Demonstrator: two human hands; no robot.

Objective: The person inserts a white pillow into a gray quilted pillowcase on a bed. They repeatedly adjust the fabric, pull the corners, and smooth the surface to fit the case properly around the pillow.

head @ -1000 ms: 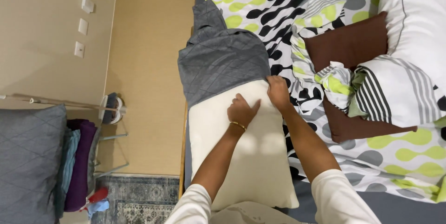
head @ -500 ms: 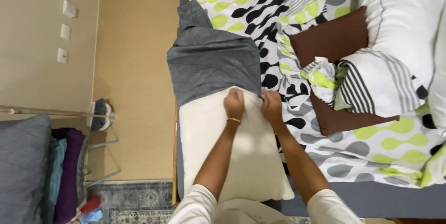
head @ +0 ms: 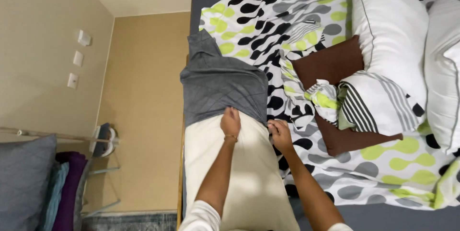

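Note:
A cream pillow (head: 239, 183) lies along the bed's edge, and a grey quilted pillowcase (head: 223, 85) covers its far end. My left hand (head: 230, 122) grips the pillowcase's open edge on top of the pillow. At the same edge's right corner, my right hand (head: 280, 133) pinches the fabric beside the patterned bedspread. Both forearms reach in from the bottom of the view.
The bedspread (head: 268, 25) has black, grey and green blobs. On it lie a brown cushion (head: 330, 63), a striped cushion (head: 378, 101) and white pillows (head: 390, 30). A beige wall with switches (head: 76, 58) is at left, with stacked grey and purple cushions (head: 28, 183) below.
Both hands have come back toward me with the grey pillowcase's edge, so it covers a bit more of the cream pillow. My right hand has shifted to the pillow's right side.

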